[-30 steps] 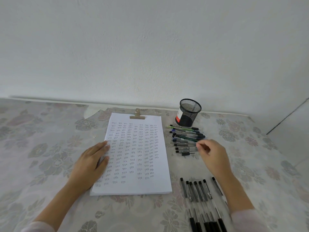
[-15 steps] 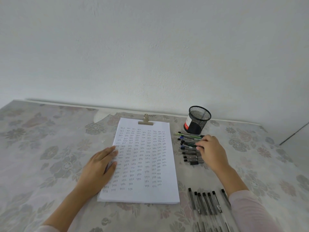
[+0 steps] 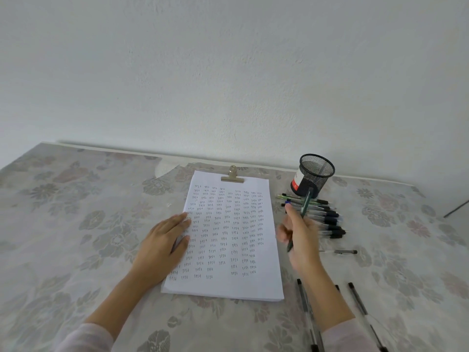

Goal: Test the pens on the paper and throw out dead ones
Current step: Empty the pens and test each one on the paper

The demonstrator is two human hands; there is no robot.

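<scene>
Dark green pen (image 3: 305, 203) tilted upright beside paper (image 3: 229, 232); pens (image 3: 321, 214) heaped right.

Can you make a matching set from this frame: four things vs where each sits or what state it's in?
Things:
1. left hand
2. green pen
3. mesh cup
4. clip

Places or states:
A. at the top edge of the paper
B. held in the right hand
C. flat on the paper's left side
D. upright behind the pile of pens

Pairs: 1-C, 2-B, 3-D, 4-A
</scene>
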